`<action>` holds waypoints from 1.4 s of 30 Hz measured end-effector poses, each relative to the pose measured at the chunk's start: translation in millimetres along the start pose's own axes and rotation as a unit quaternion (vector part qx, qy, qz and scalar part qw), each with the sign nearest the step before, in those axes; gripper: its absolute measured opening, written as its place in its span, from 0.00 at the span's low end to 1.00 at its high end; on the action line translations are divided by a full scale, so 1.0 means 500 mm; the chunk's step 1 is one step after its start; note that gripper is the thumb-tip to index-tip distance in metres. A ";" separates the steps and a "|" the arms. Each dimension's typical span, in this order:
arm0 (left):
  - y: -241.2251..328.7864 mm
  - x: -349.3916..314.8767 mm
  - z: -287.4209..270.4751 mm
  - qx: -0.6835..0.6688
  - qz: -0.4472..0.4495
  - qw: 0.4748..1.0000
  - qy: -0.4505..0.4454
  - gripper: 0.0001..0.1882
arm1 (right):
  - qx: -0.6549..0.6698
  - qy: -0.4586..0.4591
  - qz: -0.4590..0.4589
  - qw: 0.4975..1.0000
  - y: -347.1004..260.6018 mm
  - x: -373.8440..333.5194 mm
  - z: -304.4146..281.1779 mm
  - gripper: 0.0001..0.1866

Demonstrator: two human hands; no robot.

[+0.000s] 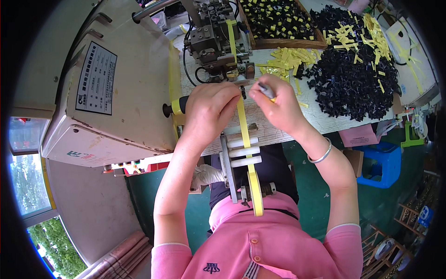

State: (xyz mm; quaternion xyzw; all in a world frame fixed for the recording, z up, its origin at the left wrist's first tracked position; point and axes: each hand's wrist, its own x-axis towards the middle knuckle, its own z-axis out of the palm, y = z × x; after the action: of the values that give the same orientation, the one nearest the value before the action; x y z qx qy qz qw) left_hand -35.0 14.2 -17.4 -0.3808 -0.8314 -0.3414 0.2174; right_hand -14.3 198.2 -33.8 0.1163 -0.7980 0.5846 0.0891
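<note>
My left hand point(211, 107) is closed with its fingertips pinched together at the work spot of a metal machine point(216, 44). A small black part point(243, 92) lies right beside those fingertips; whether they grip it I cannot tell. Across from it, my right hand point(281, 107) is closed around a slim tool point(266, 90) with a grey end and a bit of yellow; its working tip is hidden. Between the hands a yellow strip point(244, 125) runs from the machine over white rollers point(245, 151) down to a yellow reel point(255, 193) in front of my body.
A wooden tray point(288, 44) of black and yellow pieces stands at the back. Yellow strips point(288, 60) and a large heap of black parts point(350, 83) cover the table's right. A beige machine housing point(116, 88) rises at left. A blue stool point(381, 162) stands on the floor at right.
</note>
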 end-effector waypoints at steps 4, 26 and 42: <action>-0.004 -0.003 0.003 0.014 0.010 1.000 -0.002 0.07 | 0.024 -0.007 -0.018 1.000 -0.006 0.015 0.011 0.05; 0.022 0.018 0.022 0.042 -0.021 0.999 0.027 0.10 | -0.106 -0.023 0.045 0.993 -0.015 -0.028 -0.044 0.09; 0.019 0.004 0.023 0.008 -0.082 0.996 0.040 0.08 | 0.188 -0.151 0.262 0.935 -0.041 -0.063 -0.004 0.20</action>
State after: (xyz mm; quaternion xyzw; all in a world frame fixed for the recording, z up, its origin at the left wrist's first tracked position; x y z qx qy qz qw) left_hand -30.2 28.1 -20.1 -0.2958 -0.8532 -0.3660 0.2250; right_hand 21.8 196.6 -23.1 0.0047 -0.6800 0.7019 -0.2117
